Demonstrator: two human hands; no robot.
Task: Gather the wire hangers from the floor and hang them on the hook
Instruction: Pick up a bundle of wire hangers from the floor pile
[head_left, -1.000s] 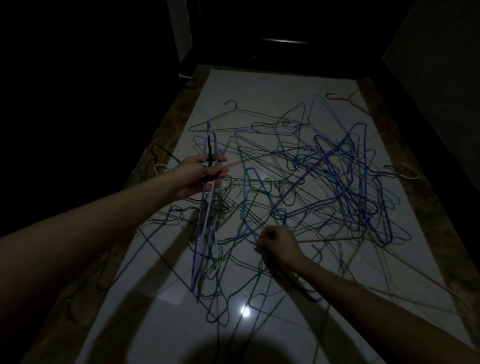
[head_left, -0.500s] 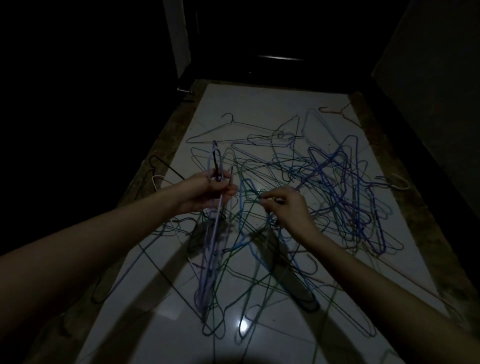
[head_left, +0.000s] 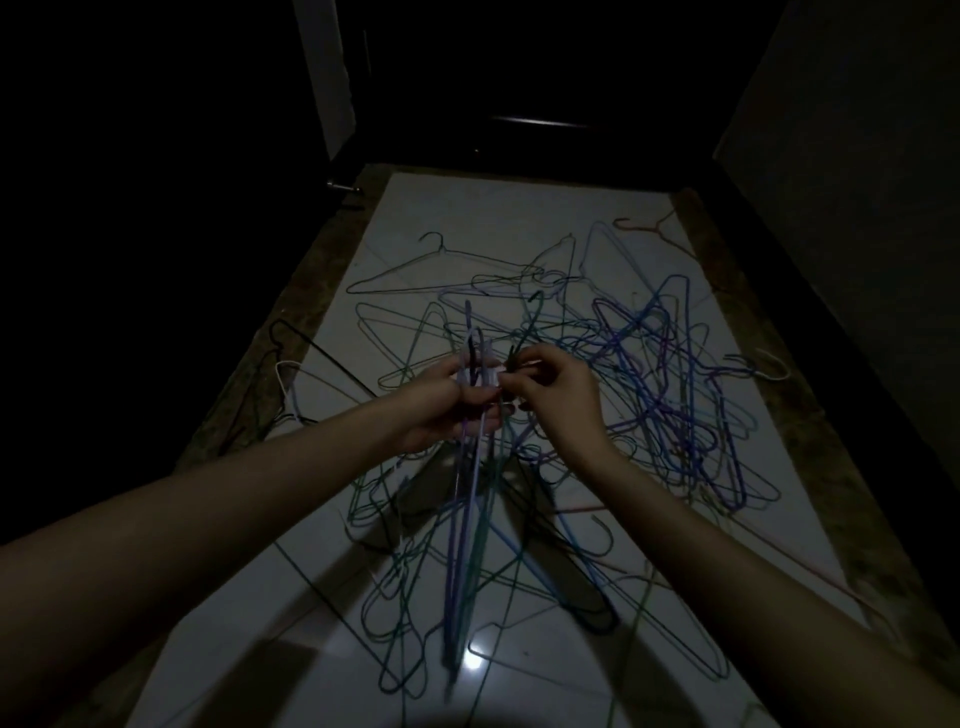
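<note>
Left hand (head_left: 447, 402) grips a bundle of wire hangers (head_left: 465, 525) by the necks, fingers curled round them, the frames hanging down over the white tiled floor (head_left: 519, 208); right hand (head_left: 558, 395) pinches the neck of a dark green hanger (head_left: 530, 332) just beside that bundle. A tangled pile of hangers (head_left: 670, 395), blue, purple and green, lies on the tile beneath and to the right of both hands. One grey hanger (head_left: 441, 267) lies apart at the far left, a reddish one (head_left: 647, 226) at the far right edge, a white hook (head_left: 771, 366) further right; dark walls close in on both sides.

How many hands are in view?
2: the left hand grips a bunch of hangers; the right hand pinches a hanger hook beside it. None hidden.
</note>
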